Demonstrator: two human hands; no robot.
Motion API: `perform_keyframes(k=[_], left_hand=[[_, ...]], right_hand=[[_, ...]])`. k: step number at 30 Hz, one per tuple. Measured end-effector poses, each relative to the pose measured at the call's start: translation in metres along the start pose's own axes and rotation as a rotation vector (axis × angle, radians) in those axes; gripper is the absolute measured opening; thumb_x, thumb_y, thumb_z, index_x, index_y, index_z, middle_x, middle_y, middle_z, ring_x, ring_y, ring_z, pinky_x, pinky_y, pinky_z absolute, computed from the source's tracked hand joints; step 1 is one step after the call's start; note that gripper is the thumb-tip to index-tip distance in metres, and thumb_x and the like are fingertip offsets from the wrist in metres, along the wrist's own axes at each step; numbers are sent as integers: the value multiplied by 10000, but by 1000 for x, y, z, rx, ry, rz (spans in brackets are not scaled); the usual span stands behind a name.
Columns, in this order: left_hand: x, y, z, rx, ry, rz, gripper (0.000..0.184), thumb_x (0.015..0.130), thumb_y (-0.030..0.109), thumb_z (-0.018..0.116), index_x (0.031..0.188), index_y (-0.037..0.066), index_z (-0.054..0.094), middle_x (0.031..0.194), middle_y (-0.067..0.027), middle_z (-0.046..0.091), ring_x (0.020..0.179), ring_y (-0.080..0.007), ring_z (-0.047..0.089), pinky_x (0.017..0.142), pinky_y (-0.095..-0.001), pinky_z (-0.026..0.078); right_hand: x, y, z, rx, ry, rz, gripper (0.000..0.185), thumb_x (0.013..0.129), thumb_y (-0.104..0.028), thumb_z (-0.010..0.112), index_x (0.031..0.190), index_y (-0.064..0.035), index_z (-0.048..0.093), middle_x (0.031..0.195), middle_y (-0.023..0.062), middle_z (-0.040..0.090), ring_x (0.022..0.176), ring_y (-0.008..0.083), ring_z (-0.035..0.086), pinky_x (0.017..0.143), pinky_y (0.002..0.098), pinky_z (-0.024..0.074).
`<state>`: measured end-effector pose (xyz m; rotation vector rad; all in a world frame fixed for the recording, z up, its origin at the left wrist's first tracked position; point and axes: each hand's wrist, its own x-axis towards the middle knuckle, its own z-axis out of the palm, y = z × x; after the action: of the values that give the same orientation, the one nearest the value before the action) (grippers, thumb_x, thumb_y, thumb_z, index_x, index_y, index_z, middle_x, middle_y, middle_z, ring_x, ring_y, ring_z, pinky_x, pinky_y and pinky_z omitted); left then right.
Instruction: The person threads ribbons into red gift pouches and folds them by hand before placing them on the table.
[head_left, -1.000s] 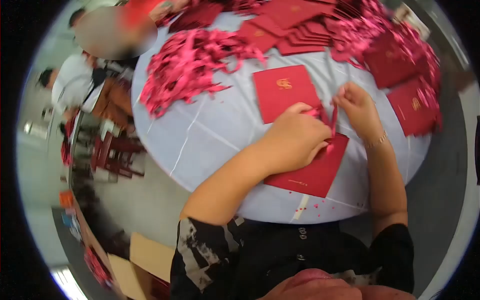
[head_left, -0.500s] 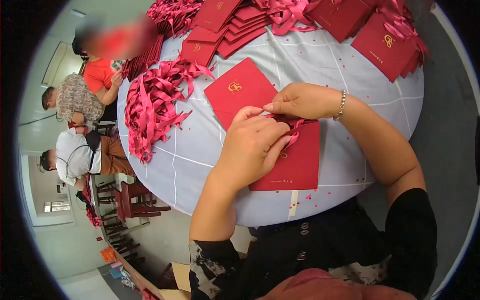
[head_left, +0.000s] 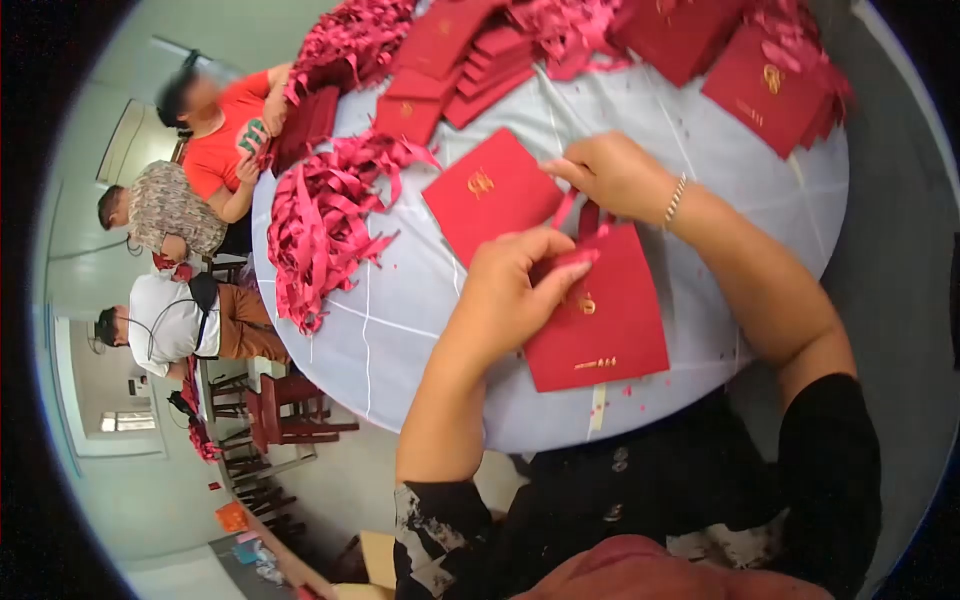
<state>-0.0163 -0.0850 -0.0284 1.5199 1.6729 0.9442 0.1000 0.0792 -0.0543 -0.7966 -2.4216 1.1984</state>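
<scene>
A red paper gift bag (head_left: 610, 330) with a gold logo lies near the table's front edge, tilted slightly. My left hand (head_left: 515, 290) pinches its top edge, where a pink ribbon (head_left: 592, 258) shows by the thumb. Above the bag, my right hand (head_left: 615, 178) has thumb and fingers closed on a ribbon strip running down toward the bag's top; the exact grip is partly hidden. Just beyond my left hand lies a second red gift bag (head_left: 500, 195), flat with its gold logo up.
Loose pink ribbons (head_left: 325, 230) are heaped at the left of the round cloth-covered table (head_left: 400, 330). Stacked red bags (head_left: 490, 70) and ribboned bags (head_left: 770, 90) line the far side. A person in a red shirt (head_left: 225, 145) handles something red at the table's left.
My right hand has lifted away from my left, drawing a ribbon strip up. The near bag has turned slightly and shifted right in view. The camera view has shifted a little.
</scene>
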Motion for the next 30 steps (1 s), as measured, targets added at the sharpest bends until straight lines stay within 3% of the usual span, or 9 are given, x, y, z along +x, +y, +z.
perform_keyframes(k=[3,9,15,18,21,24,25,29,30], left_hand=[[1,-5,-3,13,45,49,79,865,37,686,917,-5,645,803,18,641,736,-35,566,648,-197,463],[2,-5,-9,-629,464,162,87,913,24,630,995,9,606,910,-15,659,818,-46,593,737,-181,465],[6,-12,-9,-357,559,196,155,906,33,642,1049,-19,613,896,-4,659,816,-46,588,755,-186,471],[9,-5,-9,208,693,445,301,837,-29,664,1129,-26,591,1095,-118,614,1038,-168,580,944,-287,436],[-4,4,-12,177,698,635,347,807,-78,636,1145,-44,567,1169,-168,550,1151,-253,520,1025,-372,386],[-25,8,-18,224,760,898,260,851,96,629,1059,-48,567,1117,-188,548,1069,-311,533,972,-421,429],[-28,8,-18,284,862,991,350,886,311,612,1000,-15,557,1077,-178,548,1006,-315,540,912,-437,468],[-47,31,-14,238,977,1315,482,908,549,525,1017,79,536,1008,-112,504,898,-260,503,849,-417,477],[-54,40,-11,171,958,1402,481,912,560,515,1035,96,540,1032,-99,496,908,-252,489,863,-405,466]], right_hand=[[-1,3,-12,275,-17,95,391,991,-372,506,891,-20,643,713,42,601,594,85,533,578,256,453],[-9,-9,-26,580,10,-26,400,1019,-372,435,1123,-28,610,976,21,624,868,79,562,754,221,446],[-27,-27,-37,334,-166,-189,221,893,-141,653,1057,4,622,899,18,645,772,110,580,718,272,479],[-35,-29,-52,39,52,-324,177,844,-115,681,954,12,626,804,70,603,709,116,508,667,287,457],[-46,-11,-89,-44,379,-330,264,861,-134,684,1032,50,602,859,68,617,774,111,553,714,277,471],[-68,22,-122,18,715,-204,325,873,-169,675,1093,58,603,957,105,672,896,148,621,786,290,493],[-77,32,-133,93,755,-131,295,890,-145,657,1102,53,605,983,88,676,916,133,617,801,274,493],[-103,83,-141,587,1101,-218,220,950,-68,566,1152,16,591,1057,48,661,933,86,604,811,235,493],[-105,106,-143,529,1167,-175,258,935,-130,604,1143,23,593,1054,96,668,937,177,637,834,289,500]])
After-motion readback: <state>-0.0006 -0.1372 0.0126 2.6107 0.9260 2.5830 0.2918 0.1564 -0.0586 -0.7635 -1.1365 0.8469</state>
